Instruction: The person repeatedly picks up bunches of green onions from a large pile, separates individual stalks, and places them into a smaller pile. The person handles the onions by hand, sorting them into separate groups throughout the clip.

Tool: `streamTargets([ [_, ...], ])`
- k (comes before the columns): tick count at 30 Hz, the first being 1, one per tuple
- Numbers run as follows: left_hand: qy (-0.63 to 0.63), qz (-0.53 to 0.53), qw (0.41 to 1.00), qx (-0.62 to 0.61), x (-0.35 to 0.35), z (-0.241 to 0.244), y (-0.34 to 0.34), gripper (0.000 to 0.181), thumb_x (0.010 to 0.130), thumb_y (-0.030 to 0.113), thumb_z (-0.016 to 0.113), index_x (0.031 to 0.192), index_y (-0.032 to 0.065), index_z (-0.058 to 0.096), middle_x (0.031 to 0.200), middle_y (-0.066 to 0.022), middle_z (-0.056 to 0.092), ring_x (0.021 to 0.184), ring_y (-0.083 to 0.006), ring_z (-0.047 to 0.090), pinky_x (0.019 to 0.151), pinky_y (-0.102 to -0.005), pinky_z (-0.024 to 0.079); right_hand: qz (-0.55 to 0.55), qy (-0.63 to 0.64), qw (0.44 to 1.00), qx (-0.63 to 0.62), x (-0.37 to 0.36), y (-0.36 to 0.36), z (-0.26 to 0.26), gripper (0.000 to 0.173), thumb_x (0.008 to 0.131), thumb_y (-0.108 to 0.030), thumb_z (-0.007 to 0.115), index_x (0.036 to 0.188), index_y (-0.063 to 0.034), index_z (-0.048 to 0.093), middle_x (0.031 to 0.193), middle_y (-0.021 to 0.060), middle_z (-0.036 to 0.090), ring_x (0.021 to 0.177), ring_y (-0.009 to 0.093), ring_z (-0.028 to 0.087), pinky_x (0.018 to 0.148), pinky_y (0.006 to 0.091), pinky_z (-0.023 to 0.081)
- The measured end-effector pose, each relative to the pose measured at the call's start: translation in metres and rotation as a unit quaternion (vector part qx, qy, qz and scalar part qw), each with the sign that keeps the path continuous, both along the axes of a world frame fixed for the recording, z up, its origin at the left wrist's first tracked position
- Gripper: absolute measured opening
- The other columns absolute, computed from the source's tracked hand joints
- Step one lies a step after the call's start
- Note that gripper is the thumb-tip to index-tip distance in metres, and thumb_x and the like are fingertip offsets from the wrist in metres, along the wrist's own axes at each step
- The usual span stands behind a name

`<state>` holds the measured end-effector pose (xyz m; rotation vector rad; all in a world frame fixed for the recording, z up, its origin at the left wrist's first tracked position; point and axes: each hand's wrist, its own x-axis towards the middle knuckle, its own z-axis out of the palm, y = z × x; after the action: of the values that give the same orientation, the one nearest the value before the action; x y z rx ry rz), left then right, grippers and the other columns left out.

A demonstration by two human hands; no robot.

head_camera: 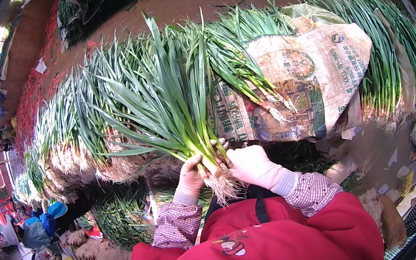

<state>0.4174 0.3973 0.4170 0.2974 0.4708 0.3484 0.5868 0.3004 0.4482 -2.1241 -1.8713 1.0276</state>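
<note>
A bunch of leafy green garlic or similar allium plants (185, 113) is held upright before me, its pale roots hanging down. My left hand (192, 174), in a light glove, is closed around the left side of the stalks near the roots. My right hand (253, 165), gloved too, is pinched against the right side of the bunch's base; what lies between its fingers is hidden. Beyond the hands, a few loose plants (262, 90) rest on a printed woven sack (342, 67).
Rows of the same plants lie to the left (68, 129) and right (382, 65). Trimmed green leaves (124, 217) are heaped below left. A co-worker in blue (38, 229) is at the far left. Brown ground (190, 1) stretches behind the rows.
</note>
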Motion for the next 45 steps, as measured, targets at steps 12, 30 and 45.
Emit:
streamTargets([
  [12,-0.065,0.030,0.988,-0.134,-0.023,0.006,-0.027,0.075,0.078,0.037,0.061,0.140,0.0033,0.037,0.138,-0.0270,0.043,0.124,-0.0422,0.047,0.104,-0.0597,0.036,-0.296,0.808,0.478,-0.175,0.016,0.049,-0.054,0.017,0.097,-0.024,0.053,0.101,-0.0083,0.058,0.078,-0.0026,0.056,0.056,0.005,0.047,0.048,0.0179,0.039],
  [30,0.023,-0.020,0.999,0.036,-0.059,0.014,0.019,0.080,0.081,0.036,0.063,0.142,-0.0030,0.029,0.133,-0.0259,0.045,0.117,-0.0333,0.053,0.090,-0.0505,0.051,-0.205,0.320,0.827,-0.413,0.114,-0.120,-0.070,0.025,0.093,-0.025,0.059,0.102,-0.0013,0.061,0.084,0.0063,0.067,0.079,0.015,0.067,0.066,0.0310,0.053],
  [45,-0.106,0.029,0.982,-0.151,0.002,-0.028,-0.013,0.076,0.079,0.026,0.060,0.140,-0.0063,0.031,0.139,-0.0274,0.043,0.122,-0.0347,0.052,0.097,-0.0457,0.049,-0.208,0.121,0.964,0.116,0.040,-0.025,-0.017,0.021,0.085,-0.030,0.058,0.082,-0.0096,0.057,0.071,0.0101,0.061,0.066,0.031,0.064,0.059,0.0410,0.050],
])
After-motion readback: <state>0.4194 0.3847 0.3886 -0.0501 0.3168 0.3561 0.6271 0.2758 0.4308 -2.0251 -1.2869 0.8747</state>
